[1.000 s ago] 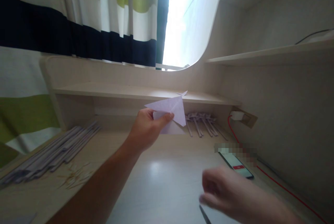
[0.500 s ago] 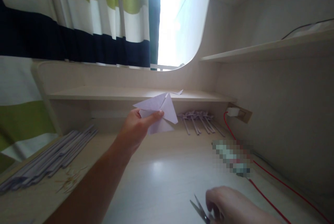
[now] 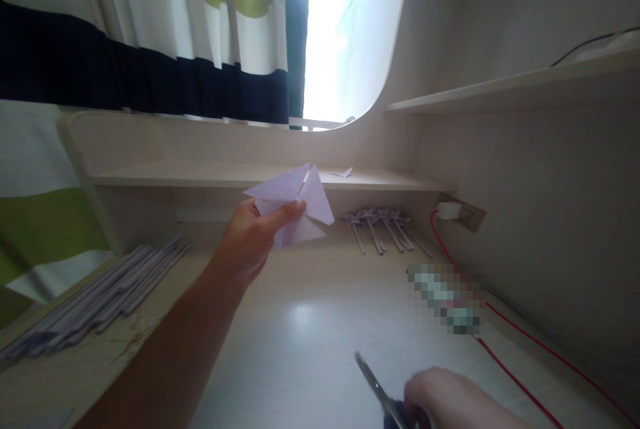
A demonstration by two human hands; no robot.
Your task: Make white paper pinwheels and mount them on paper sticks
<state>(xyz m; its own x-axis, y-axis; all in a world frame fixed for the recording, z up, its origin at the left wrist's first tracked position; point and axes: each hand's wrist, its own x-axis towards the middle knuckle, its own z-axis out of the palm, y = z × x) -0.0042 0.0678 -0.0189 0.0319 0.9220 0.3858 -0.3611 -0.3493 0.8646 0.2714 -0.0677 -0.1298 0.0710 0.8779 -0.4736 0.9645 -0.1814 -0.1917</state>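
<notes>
- Pinching a folded white paper piece (image 3: 295,205) betw. thumb and fingers, the left hand (image 3: 253,239) held it up off the desk (image 3: 310,342), about level w/ the low shelf (image 3: 240,175).
- Paper's pointed flaps fanned up and to the right of the grip; long edge ran left-to-right, tilted a bit upward.
- Right hand (image 3: 450,402) sat low at the frame's bottom edge, closed round the handles of scissors (image 3: 377,389); blades looked shut and pointed up-left, toward the paper.
- Scissors lay below and right of the paper, well apart from it; right hand was the nearer one to them, left hand the only one on the paper.
- Farther out: stack of paper strips (image 3: 100,295) on the desk's left, row of small folded paper items (image 3: 383,229) under the shelf, a red cable (image 3: 525,342) along the right, and a small paper scrap (image 3: 344,172) on the shelf.
</notes>
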